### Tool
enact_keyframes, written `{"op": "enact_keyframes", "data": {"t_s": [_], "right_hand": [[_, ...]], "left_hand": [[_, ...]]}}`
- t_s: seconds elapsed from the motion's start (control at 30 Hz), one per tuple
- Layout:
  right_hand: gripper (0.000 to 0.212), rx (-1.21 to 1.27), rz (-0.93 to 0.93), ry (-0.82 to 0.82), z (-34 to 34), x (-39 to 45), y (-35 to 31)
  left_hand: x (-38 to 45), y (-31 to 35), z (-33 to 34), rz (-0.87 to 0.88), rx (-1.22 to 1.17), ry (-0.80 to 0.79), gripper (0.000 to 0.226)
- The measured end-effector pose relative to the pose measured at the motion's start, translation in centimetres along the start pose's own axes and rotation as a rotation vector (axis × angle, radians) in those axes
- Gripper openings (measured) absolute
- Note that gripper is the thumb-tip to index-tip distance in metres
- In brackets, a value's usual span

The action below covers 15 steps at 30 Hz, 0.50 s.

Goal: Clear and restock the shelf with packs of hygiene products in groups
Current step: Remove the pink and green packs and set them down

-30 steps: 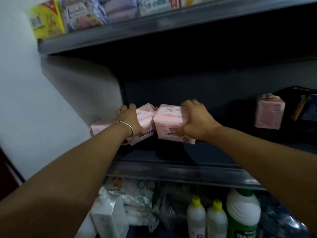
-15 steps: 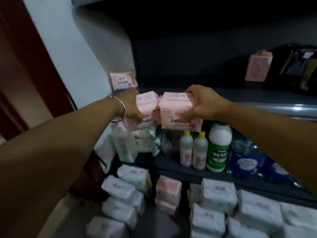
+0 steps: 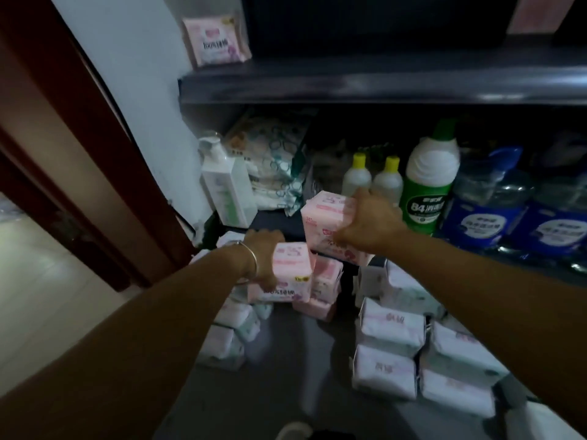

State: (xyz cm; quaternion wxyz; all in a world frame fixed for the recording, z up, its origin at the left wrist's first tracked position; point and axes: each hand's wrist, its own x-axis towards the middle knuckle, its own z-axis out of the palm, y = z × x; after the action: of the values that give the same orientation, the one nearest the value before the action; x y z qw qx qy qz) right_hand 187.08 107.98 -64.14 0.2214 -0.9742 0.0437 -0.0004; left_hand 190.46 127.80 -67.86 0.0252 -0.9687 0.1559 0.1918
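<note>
Two pink packs, one per hand. Left hand (image 3: 263, 260) grips the left pack (image 3: 287, 276), low, just over the pink stack (image 3: 324, 285) on the floor. Right hand (image 3: 370, 225) grips the right pack (image 3: 330, 223), higher, behind. One pack (image 3: 216, 41) left on the shelf (image 3: 365, 85). Left hand nearer the stack.

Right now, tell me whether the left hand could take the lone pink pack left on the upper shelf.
Probably not yet: the left hand already grips a pink pack low by the floor stacks. The lone pink pack stands unobstructed at the upper shelf edge.
</note>
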Motion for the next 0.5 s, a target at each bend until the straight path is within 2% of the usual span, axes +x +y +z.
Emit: {"op": "enact_keyframes", "data": {"t_s": [0.1, 0.23, 0.33, 0.5], "right_hand": [[0.076, -0.037, 0.022, -0.003, 3.2, 0.0, 0.4], [0.081, -0.046, 0.055, 0.065, 6.0, 0.9, 1.1], [0.082, -0.067, 0.035, 0.056, 7.6, 1.5, 1.6], [0.082, -0.072, -0.035, 0.022, 9.8, 1.8, 2.6]], "left_hand": [[1.3, -0.3, 4.5, -0.021, 0.004, -0.056, 0.090], [2.6, -0.6, 9.8, 0.003, -0.168, -0.127, 0.080], [3.5, -0.1, 12.9, 0.028, -0.223, -0.103, 0.087], [6.3, 1.6, 17.5, 0.004, -0.172, -0.030, 0.093]]}}
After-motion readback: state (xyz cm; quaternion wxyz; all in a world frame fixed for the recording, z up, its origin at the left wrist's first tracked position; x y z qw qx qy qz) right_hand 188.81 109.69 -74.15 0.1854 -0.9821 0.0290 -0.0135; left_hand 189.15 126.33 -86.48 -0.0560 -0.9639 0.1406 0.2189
